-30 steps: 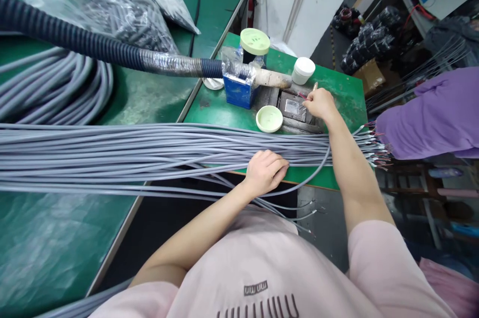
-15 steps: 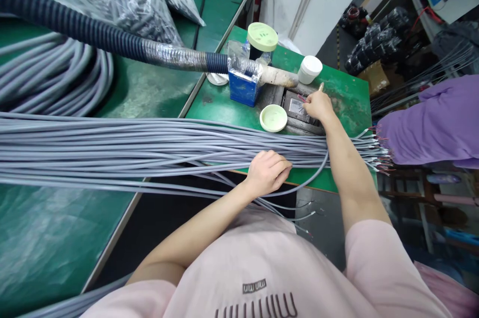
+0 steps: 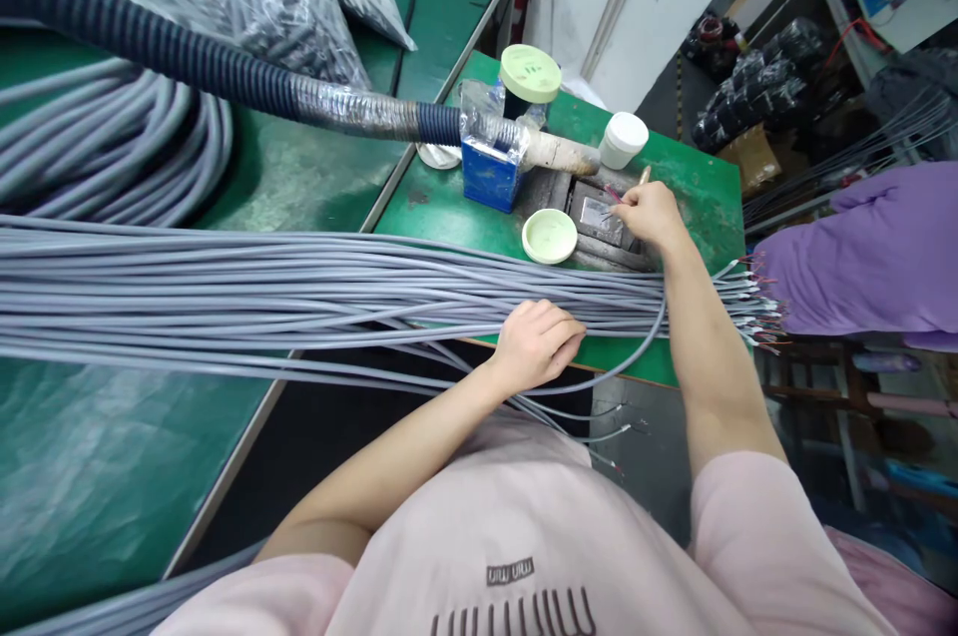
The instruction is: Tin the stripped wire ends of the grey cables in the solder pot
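Observation:
My right hand (image 3: 653,215) pinches the stripped end of a grey cable (image 3: 650,341), whose rest loops down past my wrist. Thin coloured wires (image 3: 615,194) stick out from the fingertips, over a small pot with a shiny silvery surface (image 3: 597,214). Whether the wire tips touch that surface I cannot tell. My left hand (image 3: 540,346) lies at the near edge of a long bundle of grey cables (image 3: 246,287), fingers curled round some strands; its fingertips are hidden. Stripped ends with fine wires (image 3: 755,307) fan out at the bundle's right end.
A ribbed hose (image 3: 225,77) ends in a taped nozzle above the pot, propped on a blue box (image 3: 490,175). Around it stand a pale green dish (image 3: 549,236), a white tub (image 3: 624,139) and a green-lidded jar (image 3: 530,74). A person in purple (image 3: 868,252) is at the right.
My right hand has shifted slightly to the right with the cable end, and the wire tips sit a little nearer the pot's right side. My left hand stays where it was.

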